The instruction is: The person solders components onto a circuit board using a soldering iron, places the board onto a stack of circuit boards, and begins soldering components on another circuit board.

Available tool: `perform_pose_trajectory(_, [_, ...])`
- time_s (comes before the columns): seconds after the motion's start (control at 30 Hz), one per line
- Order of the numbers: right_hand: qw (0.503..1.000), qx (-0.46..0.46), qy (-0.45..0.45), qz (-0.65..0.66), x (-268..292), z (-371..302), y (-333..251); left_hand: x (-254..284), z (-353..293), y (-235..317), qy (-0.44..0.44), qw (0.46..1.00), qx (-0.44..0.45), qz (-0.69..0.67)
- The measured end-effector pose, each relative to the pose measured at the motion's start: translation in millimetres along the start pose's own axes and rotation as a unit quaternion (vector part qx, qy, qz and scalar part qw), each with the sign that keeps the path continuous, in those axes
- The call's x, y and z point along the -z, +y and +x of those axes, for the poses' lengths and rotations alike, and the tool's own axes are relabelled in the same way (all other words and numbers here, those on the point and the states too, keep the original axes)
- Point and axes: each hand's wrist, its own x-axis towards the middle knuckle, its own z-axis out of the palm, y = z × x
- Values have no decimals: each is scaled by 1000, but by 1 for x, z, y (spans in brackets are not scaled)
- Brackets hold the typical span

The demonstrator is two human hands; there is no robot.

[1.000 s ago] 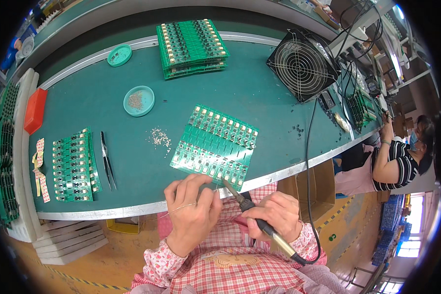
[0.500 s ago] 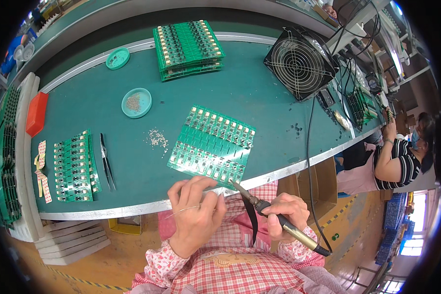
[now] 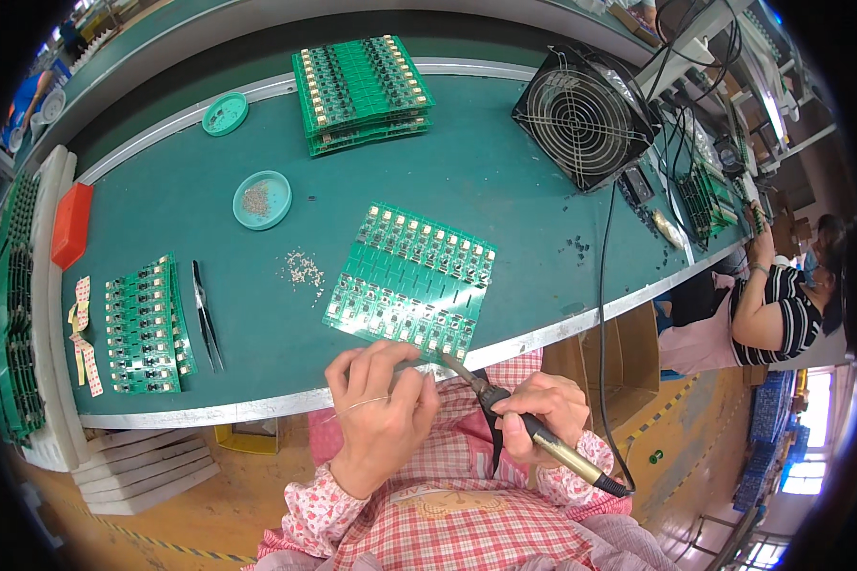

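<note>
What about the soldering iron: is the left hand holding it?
No, the right hand holds the soldering iron, pointed at the circuit board.

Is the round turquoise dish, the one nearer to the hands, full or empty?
Neither: the round turquoise dish is partly filled. A small heap of tiny pale parts lies inside, with bare bottom showing.

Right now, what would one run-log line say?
left hand: holds thin wire | right hand: holds soldering iron, tip at near edge of circuit board | nearby: tweezers, fan
</note>
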Motion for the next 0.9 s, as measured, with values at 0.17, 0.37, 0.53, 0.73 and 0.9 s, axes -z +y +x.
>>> perform_pose_trajectory(0.17, [1000, 9, -2, -2, 0, -1, 2, 0, 0, 0, -1, 1000, -1, -3])
perform_pose_trajectory(0.37, [1000, 5, -2, 1, -1, -2, 1, -2, 1, 1, 1, 1000, -3, 9])
perform_pose_trajectory(0.53, [996, 29, -66, -49, 6, 8, -5, -2, 2, 2, 4, 1000, 1, 17])
perform_pose_trajectory(0.73, [981, 77, -137, -116, 12, 11, -6, -3, 0, -1, 3, 1000, 1, 15])
perform_pose_trajectory(0.9, [985, 71, -125, -96, 12, 15, -8, -1, 1, -1, -2, 1000, -3, 8])
